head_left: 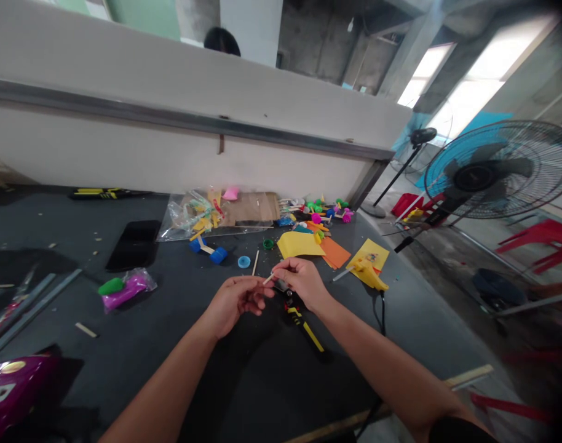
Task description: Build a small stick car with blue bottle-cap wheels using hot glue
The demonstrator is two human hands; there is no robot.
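A short pale wooden stick [268, 279] spans the gap between my hands above the dark table. My left hand [238, 303] pinches its near end between thumb and forefinger, the other fingers loosely curled. At the far end, the fingertips of my right hand [304, 282] are closed on it. Below my right hand lie yellow-and-black pliers [308, 332], their jaws partly hidden by that hand. Another thin wooden stick [256, 263] rests just beyond my fingers, near a blue bottle cap [244, 262] and a green cap [268, 244]. A yellow glue gun [371, 275] sits to the right on coloured paper.
Yellow paper sheets [299, 245], small colourful parts [329, 212], a plastic bag [179, 215] and a piece with blue wheels [217, 255] lie farther back. Leftward are a black phone [133, 245], bagged clay [128, 289] and a purple device [18, 387]. A fan [479, 175] stands right.
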